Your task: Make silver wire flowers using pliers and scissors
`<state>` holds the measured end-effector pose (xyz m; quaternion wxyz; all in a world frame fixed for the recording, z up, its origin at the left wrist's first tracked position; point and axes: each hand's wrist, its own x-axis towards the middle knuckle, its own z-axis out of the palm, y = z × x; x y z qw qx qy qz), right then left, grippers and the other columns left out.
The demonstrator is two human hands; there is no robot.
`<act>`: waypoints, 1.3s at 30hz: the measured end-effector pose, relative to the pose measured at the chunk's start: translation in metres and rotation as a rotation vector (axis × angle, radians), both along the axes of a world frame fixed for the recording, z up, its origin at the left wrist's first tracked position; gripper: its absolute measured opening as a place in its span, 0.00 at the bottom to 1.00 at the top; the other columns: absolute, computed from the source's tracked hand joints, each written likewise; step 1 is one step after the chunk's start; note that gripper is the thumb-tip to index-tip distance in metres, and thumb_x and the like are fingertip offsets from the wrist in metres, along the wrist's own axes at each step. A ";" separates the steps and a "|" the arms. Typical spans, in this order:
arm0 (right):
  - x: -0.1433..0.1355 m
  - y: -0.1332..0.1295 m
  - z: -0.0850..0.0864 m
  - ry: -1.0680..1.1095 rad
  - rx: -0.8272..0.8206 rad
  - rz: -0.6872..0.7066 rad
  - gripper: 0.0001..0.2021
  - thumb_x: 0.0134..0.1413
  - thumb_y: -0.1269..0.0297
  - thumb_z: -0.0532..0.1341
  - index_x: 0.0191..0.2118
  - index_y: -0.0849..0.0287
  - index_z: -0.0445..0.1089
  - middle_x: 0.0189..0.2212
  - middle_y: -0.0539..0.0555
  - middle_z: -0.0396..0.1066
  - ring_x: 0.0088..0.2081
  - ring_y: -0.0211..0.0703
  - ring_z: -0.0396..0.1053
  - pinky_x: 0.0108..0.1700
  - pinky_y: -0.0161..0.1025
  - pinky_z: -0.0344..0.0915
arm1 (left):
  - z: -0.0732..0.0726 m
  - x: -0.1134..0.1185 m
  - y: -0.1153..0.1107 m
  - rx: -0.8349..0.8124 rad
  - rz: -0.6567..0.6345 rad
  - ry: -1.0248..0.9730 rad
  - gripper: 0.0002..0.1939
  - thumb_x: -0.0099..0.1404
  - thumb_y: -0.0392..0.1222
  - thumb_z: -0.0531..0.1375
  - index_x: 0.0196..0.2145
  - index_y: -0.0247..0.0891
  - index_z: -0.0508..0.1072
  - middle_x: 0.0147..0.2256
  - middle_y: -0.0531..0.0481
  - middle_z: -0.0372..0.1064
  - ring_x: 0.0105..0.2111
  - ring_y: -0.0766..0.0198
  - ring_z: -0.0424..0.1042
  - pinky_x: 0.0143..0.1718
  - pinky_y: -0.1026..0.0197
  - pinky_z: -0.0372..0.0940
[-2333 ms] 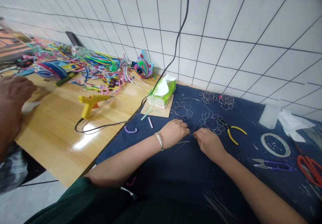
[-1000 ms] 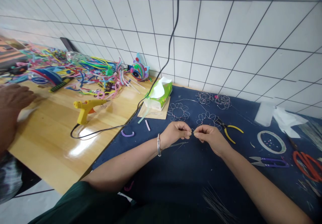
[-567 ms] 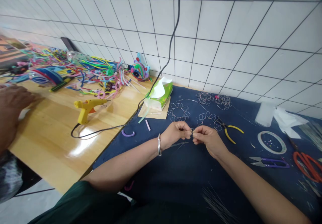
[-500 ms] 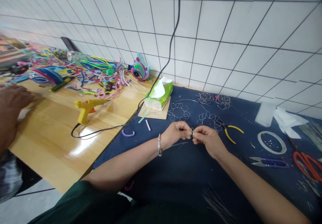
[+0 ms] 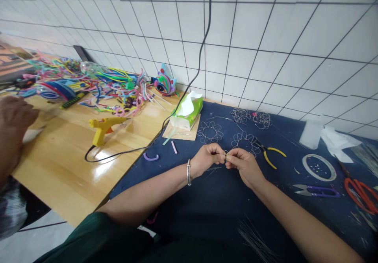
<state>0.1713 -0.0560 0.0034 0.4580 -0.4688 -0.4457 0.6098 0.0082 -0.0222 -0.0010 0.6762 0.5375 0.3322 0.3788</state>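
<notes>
Fingertip to fingertip, my left hand (image 5: 210, 157) and my right hand (image 5: 242, 163) pinch a small loop of thin wire (image 5: 226, 152) between them. Most of that wire is hidden by the fingers. Just beyond my right hand lies a flower-shaped wire ring (image 5: 245, 140), with yellow-handled pliers (image 5: 272, 155) beside it. A second flower-shaped wire ring (image 5: 210, 132) lies behind my left hand. Farther back are tangled wire shapes (image 5: 251, 116) with a pink spot. Loose straight wires (image 5: 254, 239) lie near the front edge.
Right of my hands are a round white-rimmed dish (image 5: 319, 167), purple thread snips (image 5: 317, 191) and orange-handled scissors (image 5: 358, 195). A tissue pack (image 5: 189, 113) stands at the back. On the wooden table are a yellow glue gun (image 5: 103, 129), its cord, pipe cleaners (image 5: 115, 84) and another person's hand (image 5: 16, 125).
Both of my hands keep their pinch in nearly the same place. The view has shifted very slightly, and the other person's hand at the left has moved a little.
</notes>
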 end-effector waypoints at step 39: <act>0.003 0.003 0.004 -0.329 0.190 -0.068 0.09 0.50 0.58 0.57 0.30 0.59 0.67 0.21 0.48 0.66 0.24 0.35 0.64 0.30 0.36 0.63 | 0.005 0.003 -0.004 0.043 0.015 0.103 0.11 0.53 0.38 0.62 0.34 0.32 0.69 0.26 0.51 0.68 0.25 0.70 0.67 0.29 0.66 0.62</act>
